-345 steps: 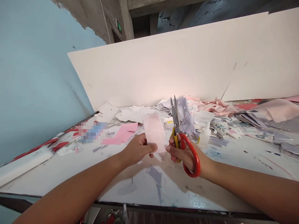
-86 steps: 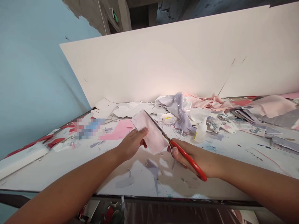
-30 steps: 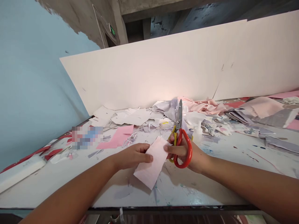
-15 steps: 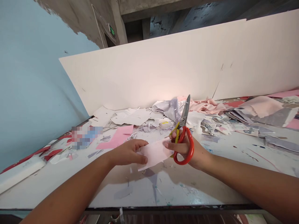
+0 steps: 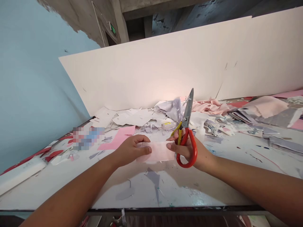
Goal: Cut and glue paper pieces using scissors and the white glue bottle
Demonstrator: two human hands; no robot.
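Note:
Between my two hands stretches a small pale pink piece (image 5: 161, 152), paper or thin fabric. My left hand (image 5: 132, 150) pinches its left end between thumb and fingers. The thumb and fingertips of my right hand (image 5: 189, 148) grip its right end. That same right hand also carries scissors (image 5: 187, 115) with red and yellow handles, their closed blades pointing up and away. Beneath the piece, grey scraps (image 5: 153, 181) lie on the white tabletop (image 5: 184, 197). A pink sheet (image 5: 118, 138) rests just beyond my left hand.
White paper offcuts (image 5: 133, 117) and crumpled pink fabric (image 5: 210, 107) lie along the back, against a tall white board (image 5: 151, 75). Patterned scraps (image 5: 251, 130) spread to the right. A long white packet (image 5: 21, 175) and red pieces (image 5: 54, 155) are at left, near a blue wall (image 5: 35, 78).
The left end of the pale pink piece has risen, so it now lies level between my hands. My left hand has shifted slightly up, and the scissors tilt a little higher.

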